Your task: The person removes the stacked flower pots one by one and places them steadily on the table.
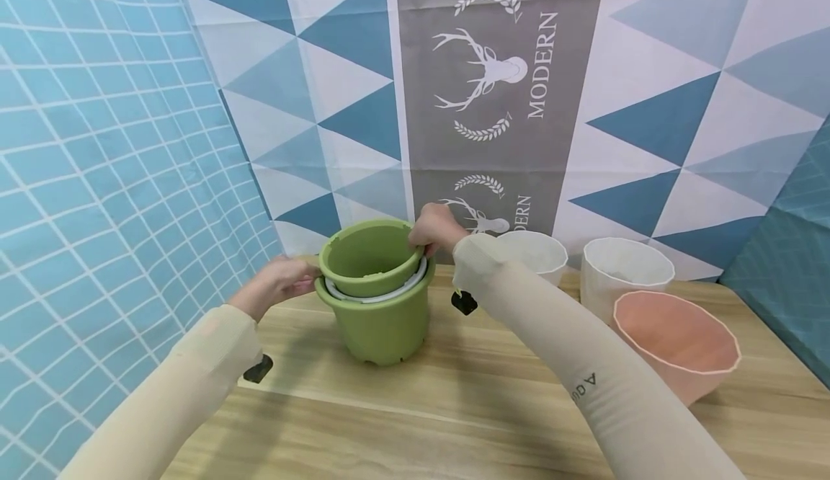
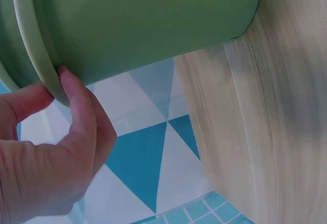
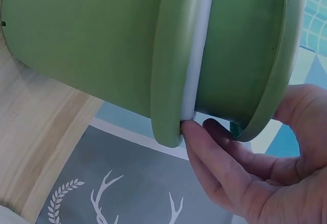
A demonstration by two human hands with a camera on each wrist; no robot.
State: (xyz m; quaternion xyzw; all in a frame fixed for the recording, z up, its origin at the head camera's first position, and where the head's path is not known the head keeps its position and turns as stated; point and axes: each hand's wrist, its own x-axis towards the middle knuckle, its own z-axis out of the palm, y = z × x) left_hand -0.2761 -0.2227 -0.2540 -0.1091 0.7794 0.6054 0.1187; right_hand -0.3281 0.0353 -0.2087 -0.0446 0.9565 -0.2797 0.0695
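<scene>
A large green flowerpot (image 1: 382,332) stands upright on the wooden table. A white rim (image 3: 198,55) shows just inside its top, and a smaller green flowerpot (image 1: 366,249) sits nested above that, its upper part sticking out. My left hand (image 1: 288,278) pinches the large pot's rim at the left side, with the thumb over it and fingers beneath. On the right, my right hand (image 1: 437,229) grips the smaller pot's rim. Its fingers reach under that rim, and a fingertip touches the white rim in the right wrist view. The lower parts of the nested pots are hidden.
Right of the green stack, a white pot (image 1: 533,249) is partly behind my right arm. Another white pot (image 1: 625,267) and a pink pot (image 1: 677,336) stand farther right. Patterned cloth (image 1: 350,69) hangs behind the table.
</scene>
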